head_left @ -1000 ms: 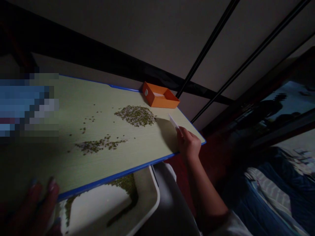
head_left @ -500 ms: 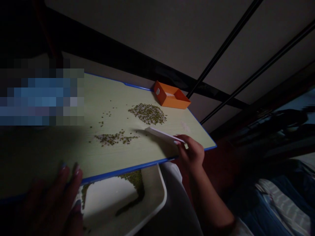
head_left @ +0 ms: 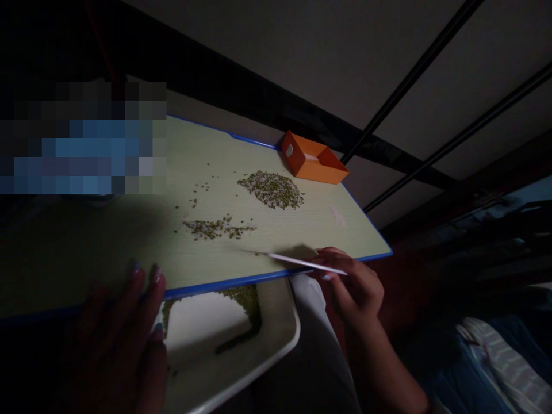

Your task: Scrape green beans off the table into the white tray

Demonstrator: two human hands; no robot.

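Observation:
A pale green table (head_left: 302, 230) with a blue rim carries two heaps of small green beans: a round pile (head_left: 271, 190) towards the far side and a thinner streak (head_left: 218, 228) nearer me. My right hand (head_left: 353, 287) is at the table's near right edge, fingers pinched on a thin white card (head_left: 302, 262) that lies almost flat and points left towards the streak. My left hand (head_left: 121, 339) grips the table's near edge in the dark at lower left, fingers laid over the top.
A white tray (head_left: 276, 345) holding more green beans sits under the table's near edge. An orange open box (head_left: 313, 161) stands at the far right corner. A pixelated blue area covers the table's left. Bedding lies at lower right.
My right hand has pulled back from beside the round pile to the near edge, and the white card has tipped from upright to nearly flat. The view has shifted left.

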